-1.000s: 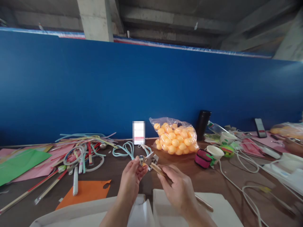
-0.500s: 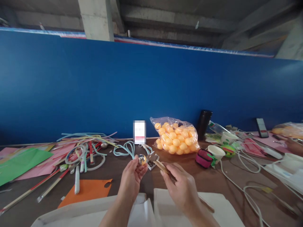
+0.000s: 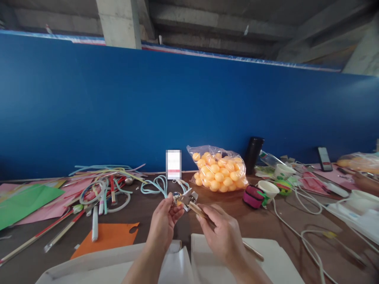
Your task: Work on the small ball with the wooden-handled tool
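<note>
My left hand (image 3: pixel 164 223) is raised above the table with its fingertips pinched on a small shiny ball (image 3: pixel 177 197) that shows silver and a bit of orange. My right hand (image 3: pixel 220 232) is closed on a pair of wooden chopsticks (image 3: pixel 195 208); their tips reach up to the ball and touch it. The chopsticks' far ends stick out behind my right hand over a white box (image 3: pixel 275 262).
A clear bag of orange balls (image 3: pixel 219 171) stands behind my hands. Left lie coloured strips and tubes (image 3: pixel 106 185), orange paper (image 3: pixel 106 236) and green paper (image 3: pixel 23 201). Right are a pink pouch (image 3: pixel 254 196), paper cups (image 3: pixel 269 189), a black cylinder (image 3: pixel 254 154) and white cables (image 3: pixel 308 232). Another person's hand (image 3: pixel 365 181) shows at far right.
My hands have stayed almost in place. The chopstick tips have closed in against the ball, which now shows less between my fingers.
</note>
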Tool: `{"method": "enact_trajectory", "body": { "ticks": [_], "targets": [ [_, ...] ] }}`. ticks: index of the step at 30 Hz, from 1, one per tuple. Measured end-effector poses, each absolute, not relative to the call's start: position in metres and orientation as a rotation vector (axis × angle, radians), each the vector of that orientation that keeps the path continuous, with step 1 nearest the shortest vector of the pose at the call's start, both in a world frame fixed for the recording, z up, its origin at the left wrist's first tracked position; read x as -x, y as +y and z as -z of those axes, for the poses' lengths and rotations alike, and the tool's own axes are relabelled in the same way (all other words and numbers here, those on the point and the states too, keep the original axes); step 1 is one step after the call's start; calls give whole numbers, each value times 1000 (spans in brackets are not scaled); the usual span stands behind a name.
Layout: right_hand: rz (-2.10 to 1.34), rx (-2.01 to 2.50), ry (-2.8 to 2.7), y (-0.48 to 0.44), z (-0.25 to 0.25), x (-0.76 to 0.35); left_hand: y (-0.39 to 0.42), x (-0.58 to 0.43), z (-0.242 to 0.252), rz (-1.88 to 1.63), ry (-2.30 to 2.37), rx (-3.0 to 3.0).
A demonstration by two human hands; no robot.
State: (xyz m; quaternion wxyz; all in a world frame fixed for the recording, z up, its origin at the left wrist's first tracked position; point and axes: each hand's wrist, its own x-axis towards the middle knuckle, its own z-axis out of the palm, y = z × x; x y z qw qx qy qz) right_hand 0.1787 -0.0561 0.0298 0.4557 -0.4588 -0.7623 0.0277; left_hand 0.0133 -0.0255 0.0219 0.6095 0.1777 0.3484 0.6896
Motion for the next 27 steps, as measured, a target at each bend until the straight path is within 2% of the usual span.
{"method": "enact_trajectory", "body": {
  "ticks": [27],
  "targets": [
    [-71,1146,-1898,-56,-30,-180,-27,-15,-25,-1609,816,-405]
  ]
}}
